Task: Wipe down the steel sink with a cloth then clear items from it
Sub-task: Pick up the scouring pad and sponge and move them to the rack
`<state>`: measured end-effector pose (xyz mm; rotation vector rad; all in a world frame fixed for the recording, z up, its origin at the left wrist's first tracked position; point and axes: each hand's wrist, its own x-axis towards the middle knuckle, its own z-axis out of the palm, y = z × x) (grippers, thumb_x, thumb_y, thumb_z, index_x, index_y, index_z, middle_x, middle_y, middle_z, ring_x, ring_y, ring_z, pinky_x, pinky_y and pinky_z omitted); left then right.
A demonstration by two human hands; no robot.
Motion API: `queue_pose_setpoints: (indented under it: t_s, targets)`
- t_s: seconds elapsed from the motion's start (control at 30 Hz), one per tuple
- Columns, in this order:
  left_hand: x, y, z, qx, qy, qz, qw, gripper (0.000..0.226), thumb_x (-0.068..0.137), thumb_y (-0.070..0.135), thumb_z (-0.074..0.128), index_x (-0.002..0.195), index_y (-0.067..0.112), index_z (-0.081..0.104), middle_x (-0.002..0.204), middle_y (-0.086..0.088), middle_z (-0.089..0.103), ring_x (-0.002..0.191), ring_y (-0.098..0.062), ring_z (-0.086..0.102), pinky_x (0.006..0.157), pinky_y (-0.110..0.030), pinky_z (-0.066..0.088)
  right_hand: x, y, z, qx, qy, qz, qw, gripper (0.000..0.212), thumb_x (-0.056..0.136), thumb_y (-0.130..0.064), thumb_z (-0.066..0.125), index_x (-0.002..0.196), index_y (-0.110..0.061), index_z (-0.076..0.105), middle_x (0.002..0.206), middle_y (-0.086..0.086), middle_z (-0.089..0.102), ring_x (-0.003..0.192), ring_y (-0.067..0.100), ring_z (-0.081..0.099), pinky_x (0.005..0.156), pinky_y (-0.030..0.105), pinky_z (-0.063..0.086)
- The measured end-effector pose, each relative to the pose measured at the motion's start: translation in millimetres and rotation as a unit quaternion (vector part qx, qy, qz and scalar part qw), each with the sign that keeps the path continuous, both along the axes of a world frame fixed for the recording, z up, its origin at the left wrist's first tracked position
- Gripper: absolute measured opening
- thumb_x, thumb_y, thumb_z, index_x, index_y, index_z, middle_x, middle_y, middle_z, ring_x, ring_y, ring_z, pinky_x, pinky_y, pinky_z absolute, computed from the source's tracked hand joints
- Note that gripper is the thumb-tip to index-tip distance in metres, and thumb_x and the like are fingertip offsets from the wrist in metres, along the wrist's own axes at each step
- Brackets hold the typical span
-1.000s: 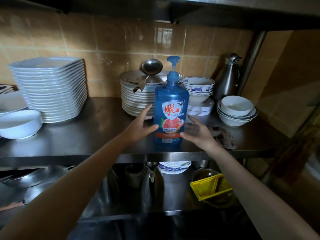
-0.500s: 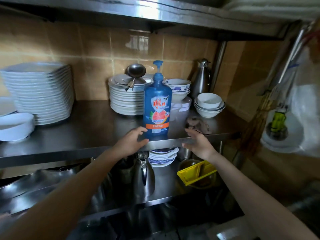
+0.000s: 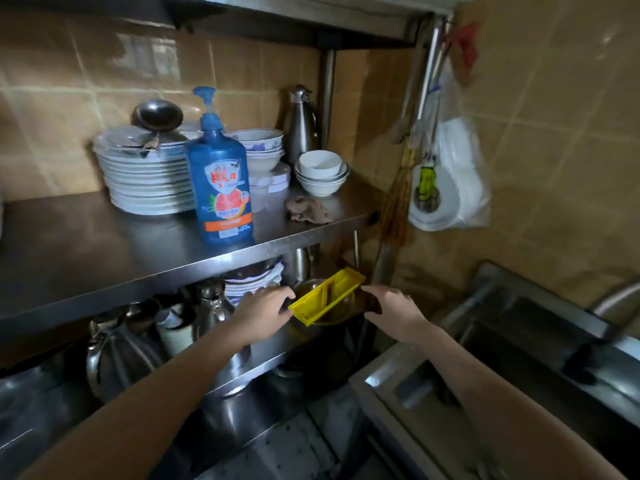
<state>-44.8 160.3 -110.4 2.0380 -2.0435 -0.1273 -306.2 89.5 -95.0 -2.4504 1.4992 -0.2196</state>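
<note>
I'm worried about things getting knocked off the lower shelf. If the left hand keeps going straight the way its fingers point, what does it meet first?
Probably the yellow plastic tray: the left hand points right at its near end, fingertips about touching.

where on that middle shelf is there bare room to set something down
Bare steel runs left of the blue soap bottle, in front of the plate stack, out to the shelf edge. A smaller patch lies between the brown cloth and the front right corner. The back, with the bowls and steel jug, is crowded.

Steel shelf (image 3: 86, 247) — plate stack (image 3: 145, 181), blue soap bottle (image 3: 221, 181) (near front edge), bowls (image 3: 320, 173), rag (image 3: 307, 210).
</note>
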Motion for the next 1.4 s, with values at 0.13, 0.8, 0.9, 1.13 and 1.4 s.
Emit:
queue_pose_setpoints:
  t_s: [0.13,0.8,0.9,1.13,1.4]
  targets:
    - [-43,-22,-17,0.006,0.008,-0.059,0.998,0.038,0.088,0.038,0.054,0.125,0.029,0.05,0.132,0.003,0.052,0.117,-0.022,0.052,0.091,-0.036,0.042,-59,19,-24,0.032,0.012,-0.065,0.997,0.054,0.092,-0.027,0.054,0.143,-0.027,0.036,0.145,0.001,0.043,0.132,0.023,0.042,0.11,0.039,0.034]
    - [-260,-91,-86,0.131,0.008,-0.269,0.954,0.031,0.095,0.035,0.045,0.125,0.027,0.048,0.128,0.005,0.05,0.108,-0.019,0.055,0.091,-0.039,0.045,-274,65,-113,0.094,0.019,-0.323,0.942,0.05,0.086,-0.033,0.051,0.136,-0.031,0.044,0.137,0.002,0.052,0.122,0.024,0.05,0.1,0.036,0.04]
    - [-279,-105,-100,0.142,0.006,-0.27,0.952,0.031,0.095,0.035,0.045,0.125,0.028,0.048,0.129,0.006,0.05,0.109,-0.018,0.056,0.091,-0.038,0.045,-293,51,-131,0.114,0.024,-0.321,0.94,0.052,0.088,-0.032,0.055,0.138,-0.029,0.043,0.139,0.003,0.05,0.125,0.023,0.049,0.103,0.036,0.039]
    - [-322,-146,-133,0.167,-0.007,-0.286,0.944,0.034,0.094,0.035,0.046,0.127,0.028,0.048,0.131,0.007,0.051,0.09,-0.012,0.058,0.073,-0.025,0.043,-322,6,-175,0.171,0.014,-0.315,0.934,0.056,0.088,-0.032,0.058,0.141,-0.028,0.039,0.144,0.002,0.045,0.132,0.021,0.042,0.109,0.038,0.036]
    - [-371,-187,-192,0.218,-0.014,-0.279,0.935,0.033,0.093,0.027,0.048,0.125,0.021,0.05,0.122,-0.003,0.054,0.111,-0.026,0.055,0.089,-0.038,0.045,-349,-31,-237,0.235,0.001,-0.337,0.912,0.047,0.09,-0.03,0.052,0.136,-0.024,0.044,0.135,0.005,0.051,0.121,0.025,0.05,0.101,0.039,0.041]
